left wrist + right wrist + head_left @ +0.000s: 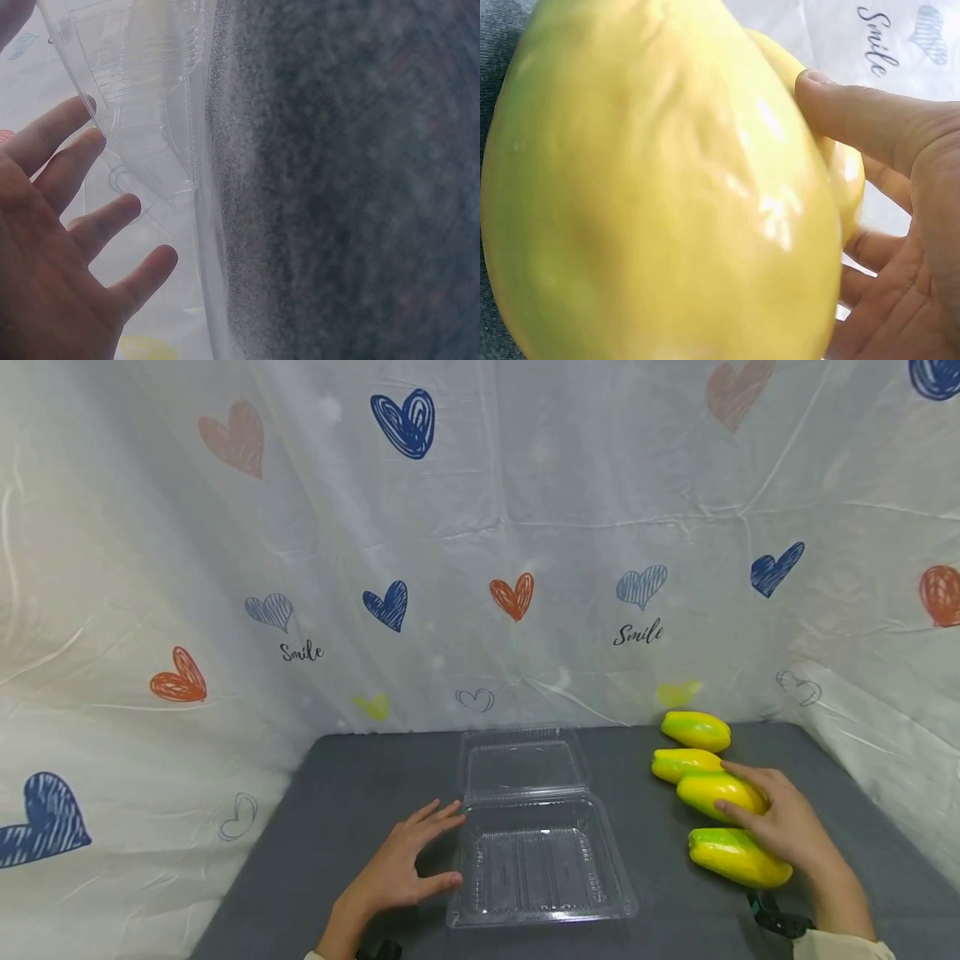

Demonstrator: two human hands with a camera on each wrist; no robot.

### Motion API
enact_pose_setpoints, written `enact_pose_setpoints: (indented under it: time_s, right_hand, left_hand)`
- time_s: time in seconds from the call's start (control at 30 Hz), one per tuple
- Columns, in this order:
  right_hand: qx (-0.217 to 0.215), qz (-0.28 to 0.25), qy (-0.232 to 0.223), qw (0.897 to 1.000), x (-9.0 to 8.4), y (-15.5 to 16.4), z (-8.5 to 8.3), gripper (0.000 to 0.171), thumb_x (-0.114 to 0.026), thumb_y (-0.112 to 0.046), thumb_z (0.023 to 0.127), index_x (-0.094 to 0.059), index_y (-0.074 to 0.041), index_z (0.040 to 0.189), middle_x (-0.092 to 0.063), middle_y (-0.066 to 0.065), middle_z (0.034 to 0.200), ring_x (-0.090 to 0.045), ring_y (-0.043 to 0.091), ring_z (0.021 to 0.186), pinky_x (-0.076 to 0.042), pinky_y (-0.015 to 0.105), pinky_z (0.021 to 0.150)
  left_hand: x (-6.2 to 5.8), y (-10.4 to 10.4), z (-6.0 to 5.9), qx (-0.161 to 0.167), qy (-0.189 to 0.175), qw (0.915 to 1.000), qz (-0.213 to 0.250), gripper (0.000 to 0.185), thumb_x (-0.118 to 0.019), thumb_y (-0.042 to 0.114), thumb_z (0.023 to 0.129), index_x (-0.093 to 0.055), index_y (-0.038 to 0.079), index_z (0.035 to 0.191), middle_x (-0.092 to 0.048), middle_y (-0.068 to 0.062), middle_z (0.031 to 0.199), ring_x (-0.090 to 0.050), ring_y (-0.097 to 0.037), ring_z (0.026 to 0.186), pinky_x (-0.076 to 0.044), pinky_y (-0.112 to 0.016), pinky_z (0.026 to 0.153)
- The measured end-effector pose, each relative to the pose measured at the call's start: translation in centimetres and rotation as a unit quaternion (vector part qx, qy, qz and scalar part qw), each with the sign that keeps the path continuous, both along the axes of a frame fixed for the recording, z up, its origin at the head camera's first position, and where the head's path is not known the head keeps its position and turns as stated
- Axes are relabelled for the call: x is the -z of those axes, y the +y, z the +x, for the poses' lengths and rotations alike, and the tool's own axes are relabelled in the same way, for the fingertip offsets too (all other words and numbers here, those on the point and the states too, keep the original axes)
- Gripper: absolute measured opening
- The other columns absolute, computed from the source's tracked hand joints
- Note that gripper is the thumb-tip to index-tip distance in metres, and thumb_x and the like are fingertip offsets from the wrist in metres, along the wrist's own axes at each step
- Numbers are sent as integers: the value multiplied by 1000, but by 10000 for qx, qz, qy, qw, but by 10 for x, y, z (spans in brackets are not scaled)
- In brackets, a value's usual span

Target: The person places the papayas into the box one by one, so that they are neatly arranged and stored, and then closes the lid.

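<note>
- The gripped fruit (716, 789) is yellow, greener at its left end, and lies between 2 and 3 o'clock of the clear tray; its long axis runs near the 9-to-3 line, tipped slightly, the greenish end pointing towards 9 or 10 and the yellow end towards 3 or 4.
- The right hand (787, 822) comes in from 4 o'clock and grips this fruit, thumb on the near side, fingers round the far side; how firmly, I cannot tell.
- The second fruit (678, 763) sits close by at 10 o'clock, its axis near 9-to-3; I cannot tell if the two touch.
- The nearest fruit (731, 856) lies just beside it towards 5, greenish end towards 9 or 10; it fills much of the right wrist view.
- The farthest fruit (695, 731) lies at 11 o'clock, its axis near 9-to-3.
- The clear tray (532, 872) stands well apart from the gripped fruit, towards 8, its lid (525, 768) laid back towards 12.
- The left hand (397, 864) is at the tray's 9 o'clock side, fingers spread apart, tips at the rim; contact is unclear.
- Under everything is a grey table (375, 793); beyond, at 12, hangs a white curtain (570, 460) printed with hearts.
</note>
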State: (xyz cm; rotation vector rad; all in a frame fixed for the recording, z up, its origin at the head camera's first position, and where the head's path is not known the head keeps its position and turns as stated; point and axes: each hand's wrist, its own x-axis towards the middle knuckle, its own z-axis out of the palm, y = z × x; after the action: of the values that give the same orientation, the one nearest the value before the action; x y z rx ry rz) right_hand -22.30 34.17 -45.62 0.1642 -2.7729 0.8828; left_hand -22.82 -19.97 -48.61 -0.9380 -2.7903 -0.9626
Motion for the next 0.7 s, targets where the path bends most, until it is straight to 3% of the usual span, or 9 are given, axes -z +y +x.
enact_pose_setpoints:
  time_s: [0.33,0.7]
  right_hand:
    - [265,-58,110,9996,-9,-9,2,70,-72,-41,95,-49,-2,149,-49,32,131,-49,48,113,-42,65,83]
    - [169,-116,168,9996,-14,-26,2,69,-71,-42,95,-50,-2,147,-47,28,129,-52,36,100,-41,36,71]
  left_hand:
    - [0,0,1,-61,22,10000,-22,73,-76,49,87,-50,26,152,-39,10,163,-32,-39,153,-27,-85,101]
    - [-2,1,1,-39,-122,9999,-48,73,-76,47,88,-49,26,153,-38,9,164,-31,-38,154,-26,-85,102]
